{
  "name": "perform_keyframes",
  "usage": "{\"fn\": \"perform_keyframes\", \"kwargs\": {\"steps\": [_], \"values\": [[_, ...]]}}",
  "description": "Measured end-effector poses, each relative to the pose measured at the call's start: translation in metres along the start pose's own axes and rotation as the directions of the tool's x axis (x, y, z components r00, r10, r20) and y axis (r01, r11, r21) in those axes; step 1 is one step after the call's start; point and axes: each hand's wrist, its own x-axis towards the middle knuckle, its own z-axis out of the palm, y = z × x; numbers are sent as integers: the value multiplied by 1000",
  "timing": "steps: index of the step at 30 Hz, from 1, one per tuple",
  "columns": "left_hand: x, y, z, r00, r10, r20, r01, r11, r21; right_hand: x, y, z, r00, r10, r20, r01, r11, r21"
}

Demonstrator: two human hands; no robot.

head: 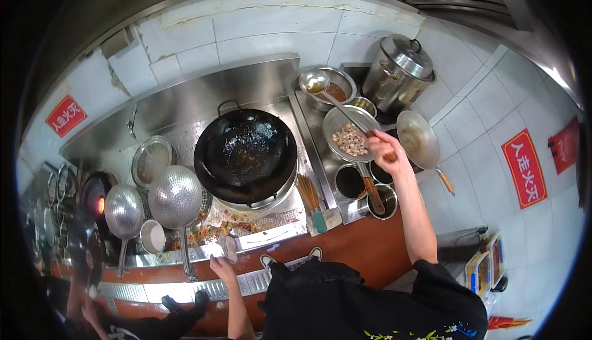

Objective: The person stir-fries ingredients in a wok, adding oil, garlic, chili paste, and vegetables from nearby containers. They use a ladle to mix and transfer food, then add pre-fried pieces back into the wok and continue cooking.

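Note:
My right hand (386,150) grips the wooden handle of a long steel ladle (343,108). The ladle's bowl is over a steel basin (336,91) of reddish-brown liquid, with some yellowish liquid in it. Under the ladle's shaft, small pieces of what looks like meat (350,140) fill part of a wide strainer (332,119). My left hand (223,269) is low at the range's front edge, beside a pale cloth (228,248); whether it touches the cloth is unclear. In front of me a black wok (245,155) sits on the burner, its inside wet and shiny.
Two perforated skimmers (175,196) (124,211) lie left of the wok. A bamboo brush (309,196) rests at its right. Sauce pots (350,181), a lidded stockpot (401,74) and a pan (417,140) crowd the right side. At left, another person's arm (78,298) is near a glowing burner (100,206).

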Motion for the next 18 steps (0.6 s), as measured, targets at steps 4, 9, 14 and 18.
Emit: {"fn": "perform_keyframes", "kwargs": {"steps": [4,9,14,18], "values": [[-36,-30,-4,981,-191,-29,156,875,-459,53,-54,-24,800,-599,32,31,-12,-999],[-96,-90,-29,943,-278,182,328,863,-384,68,-104,-56,578,-661,479,-247,-701,-669],[-120,-10,-33,784,-154,602,370,894,-252,38,-92,-64,779,-614,126,310,203,-929],[-95,55,2,695,-11,719,292,918,-268,-53,-77,-71,926,-322,199,332,943,-19]]}}
